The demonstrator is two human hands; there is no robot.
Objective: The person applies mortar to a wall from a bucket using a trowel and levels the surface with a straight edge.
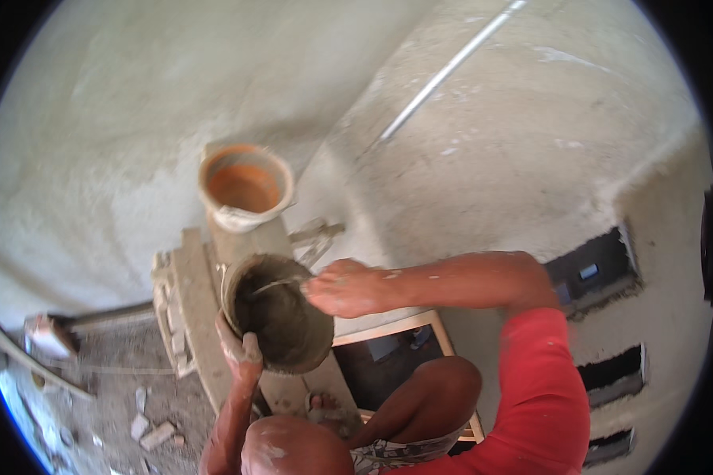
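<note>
A dark bucket point(326, 336) of wet grey mortar point(273, 321) tilts on the planks in front of me. My left hand point(242, 348) grips its near left side, the thumb by the rim and the other fingers partly hidden behind the wall. From the right, my right hand point(345, 289) reaches over the rim, closed round what looks like a trowel point(276, 283). Only a thin shank shows; the handle is inside my fist and the blade cannot be made out in the mortar. Beyond it stands a second bucket point(228, 218), pale-rimmed and orange inside.
I squat on wooden planks point(194, 301), my bare foot point(322, 402) close to the bucket. A wooden-framed opening point(432, 321) lies at the right, below my arm. Plastered walls point(119, 158) rise ahead. Rubble point(158, 435) litters the ground at lower left. A metal straightedge point(451, 71) leans at the upper right.
</note>
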